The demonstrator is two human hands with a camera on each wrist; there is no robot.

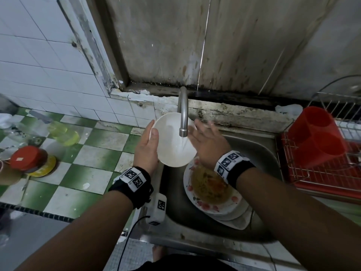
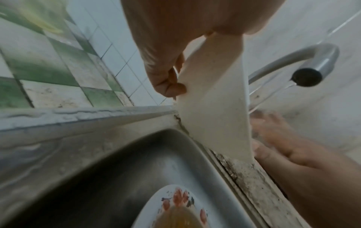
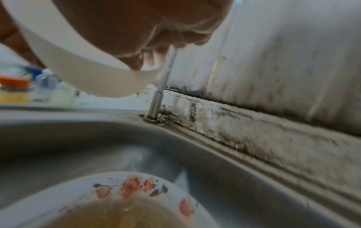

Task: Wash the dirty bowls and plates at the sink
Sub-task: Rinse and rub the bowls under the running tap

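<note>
Under the running faucet (image 1: 183, 112) I hold a white bowl (image 1: 172, 141) tilted over the sink (image 1: 259, 151), water falling into its hollow. My left hand (image 1: 146, 147) grips the bowl's left rim, thumb on the inside and fingers (image 2: 166, 83) curled behind it. My right hand (image 1: 207, 141) is at the bowl's right edge, its fingers (image 1: 201, 126) spread and straight, blurred, clamped on nothing. Below, a floral plate (image 1: 205, 206) smeared with yellow-brown food residue lies on a stack of plates in the sink. At my right stands a red dish rack (image 1: 322, 173) with a red cup holder (image 1: 316, 135). On the green-and-white tiled tabletop (image 1: 93, 153) at my left sits a red-lidded jar (image 1: 27, 157).
</note>
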